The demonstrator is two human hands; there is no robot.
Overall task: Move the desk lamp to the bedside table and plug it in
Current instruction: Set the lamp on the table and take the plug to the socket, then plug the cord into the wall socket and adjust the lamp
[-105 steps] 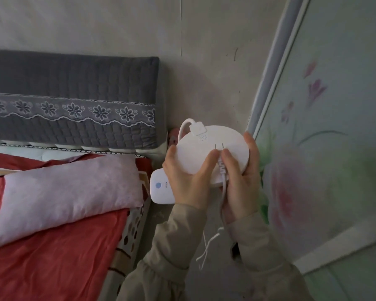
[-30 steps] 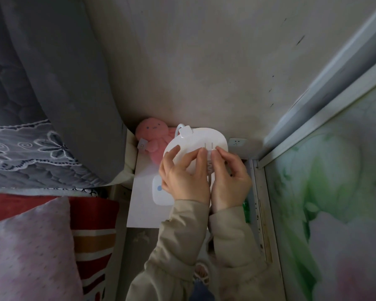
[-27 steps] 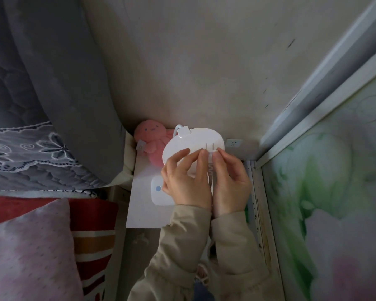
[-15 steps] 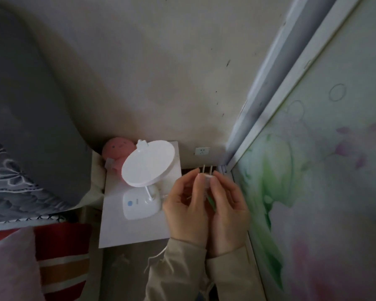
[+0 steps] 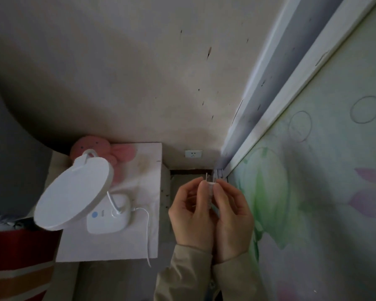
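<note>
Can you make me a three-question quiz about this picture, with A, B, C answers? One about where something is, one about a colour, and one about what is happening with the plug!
1. Where does the desk lamp stand?
A. on the bedside table
B. on the floor
C. on the bed

2. What colour is the soft toy behind the lamp?
A. blue
B. pink
C. yellow

3. What is the state of the plug?
A. pushed into the wall socket
B. lying on the table
C. held in the air by both hands

Answers:
1 A, its base rests on the white tabletop.
2 B, its round head and body are pink.
3 C, the left hand and right hand pinch it, prongs up, short of the socket.
</note>
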